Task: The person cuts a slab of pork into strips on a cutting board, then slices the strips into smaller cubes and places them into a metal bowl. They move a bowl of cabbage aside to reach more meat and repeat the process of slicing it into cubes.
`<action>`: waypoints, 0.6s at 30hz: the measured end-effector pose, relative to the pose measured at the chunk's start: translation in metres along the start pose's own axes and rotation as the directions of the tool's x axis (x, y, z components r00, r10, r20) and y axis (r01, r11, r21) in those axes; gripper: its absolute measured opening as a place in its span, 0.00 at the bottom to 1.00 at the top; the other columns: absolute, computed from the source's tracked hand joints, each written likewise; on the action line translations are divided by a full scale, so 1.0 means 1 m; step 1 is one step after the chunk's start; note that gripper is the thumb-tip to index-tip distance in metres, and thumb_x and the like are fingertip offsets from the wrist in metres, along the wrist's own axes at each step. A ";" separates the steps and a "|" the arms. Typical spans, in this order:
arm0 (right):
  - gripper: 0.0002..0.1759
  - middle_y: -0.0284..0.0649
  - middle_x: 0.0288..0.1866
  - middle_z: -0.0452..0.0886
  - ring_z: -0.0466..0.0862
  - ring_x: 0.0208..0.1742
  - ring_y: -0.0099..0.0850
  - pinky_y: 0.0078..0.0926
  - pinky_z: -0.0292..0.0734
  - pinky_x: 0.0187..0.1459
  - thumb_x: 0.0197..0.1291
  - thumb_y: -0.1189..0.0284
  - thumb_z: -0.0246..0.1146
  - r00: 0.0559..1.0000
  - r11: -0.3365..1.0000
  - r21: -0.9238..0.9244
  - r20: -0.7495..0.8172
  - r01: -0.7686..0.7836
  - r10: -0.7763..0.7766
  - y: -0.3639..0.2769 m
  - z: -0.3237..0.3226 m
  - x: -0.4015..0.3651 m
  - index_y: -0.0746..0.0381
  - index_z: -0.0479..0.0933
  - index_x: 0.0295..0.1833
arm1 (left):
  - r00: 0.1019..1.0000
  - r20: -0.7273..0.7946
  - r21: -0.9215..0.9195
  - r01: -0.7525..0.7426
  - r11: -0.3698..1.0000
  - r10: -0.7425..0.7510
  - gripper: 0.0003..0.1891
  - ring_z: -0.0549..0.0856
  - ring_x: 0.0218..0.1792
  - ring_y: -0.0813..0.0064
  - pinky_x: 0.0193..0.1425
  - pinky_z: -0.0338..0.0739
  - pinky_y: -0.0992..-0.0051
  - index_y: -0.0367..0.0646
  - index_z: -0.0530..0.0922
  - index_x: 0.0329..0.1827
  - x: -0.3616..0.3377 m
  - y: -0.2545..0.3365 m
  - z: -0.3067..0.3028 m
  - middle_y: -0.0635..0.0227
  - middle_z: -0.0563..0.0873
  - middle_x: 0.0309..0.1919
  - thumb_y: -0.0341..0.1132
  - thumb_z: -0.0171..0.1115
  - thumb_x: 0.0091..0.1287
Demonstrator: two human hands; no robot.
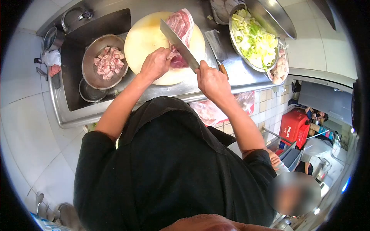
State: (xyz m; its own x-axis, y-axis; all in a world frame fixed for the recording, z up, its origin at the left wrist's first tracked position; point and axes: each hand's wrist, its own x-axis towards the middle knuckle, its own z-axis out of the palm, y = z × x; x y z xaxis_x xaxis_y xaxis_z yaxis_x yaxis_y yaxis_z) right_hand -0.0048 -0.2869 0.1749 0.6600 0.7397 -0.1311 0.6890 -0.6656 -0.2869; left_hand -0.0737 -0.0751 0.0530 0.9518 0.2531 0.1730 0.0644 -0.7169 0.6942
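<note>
A slab of raw pork belly (181, 29) lies on a round pale cutting board (144, 38). My left hand (155, 63) presses down on the near end of the meat. My right hand (210, 81) grips the handle of a cleaver (179, 44), whose blade rests across the meat beside my left fingers. A metal bowl (90, 73) of cubed pork sits in the sink to the left of the board.
A big bowl of chopped cabbage (254, 38) stands at the right, with a bag of raw meat (281, 67) beside it. The tap (75, 15) is at the back left. A red box (293, 127) and another person are lower right.
</note>
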 end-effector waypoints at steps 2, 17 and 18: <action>0.09 0.59 0.29 0.86 0.89 0.32 0.58 0.57 0.84 0.39 0.72 0.71 0.58 0.999 0.998 -0.040 0.008 0.049 -0.049 0.001 -0.003 0.004 0.67 0.73 0.44 | 0.999 -0.001 0.021 -0.037 0.999 0.037 0.10 0.87 0.42 0.45 0.49 0.82 0.54 0.36 0.84 0.46 -0.002 0.000 0.002 0.50 0.86 0.39 0.27 0.67 0.62; 0.20 0.73 0.46 0.84 0.84 0.53 0.70 0.60 0.78 0.59 0.76 0.65 0.54 0.928 0.890 0.309 0.273 -0.335 0.254 0.019 0.030 0.059 0.75 0.75 0.55 | 0.994 -0.095 -0.123 -0.061 0.990 0.050 0.07 0.89 0.37 0.55 0.42 0.83 0.63 0.42 0.89 0.47 -0.006 -0.009 0.010 0.56 0.89 0.38 0.31 0.68 0.69; 0.20 0.72 0.43 0.84 0.85 0.49 0.68 0.60 0.78 0.55 0.77 0.65 0.55 0.947 0.920 0.279 0.246 -0.274 0.207 0.017 0.027 0.054 0.75 0.74 0.53 | 0.995 -0.083 -0.108 -0.063 0.992 0.054 0.07 0.89 0.36 0.57 0.42 0.83 0.64 0.43 0.89 0.47 -0.007 -0.011 0.009 0.56 0.89 0.38 0.32 0.69 0.70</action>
State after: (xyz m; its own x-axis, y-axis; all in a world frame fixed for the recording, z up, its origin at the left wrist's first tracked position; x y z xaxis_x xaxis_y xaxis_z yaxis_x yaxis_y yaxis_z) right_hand 0.0342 -0.2555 0.1378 0.6942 0.5868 -0.4167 0.3697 -0.7875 -0.4931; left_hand -0.0785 -0.0754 0.0377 0.9256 0.2673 0.2678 -0.0281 -0.6573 0.7531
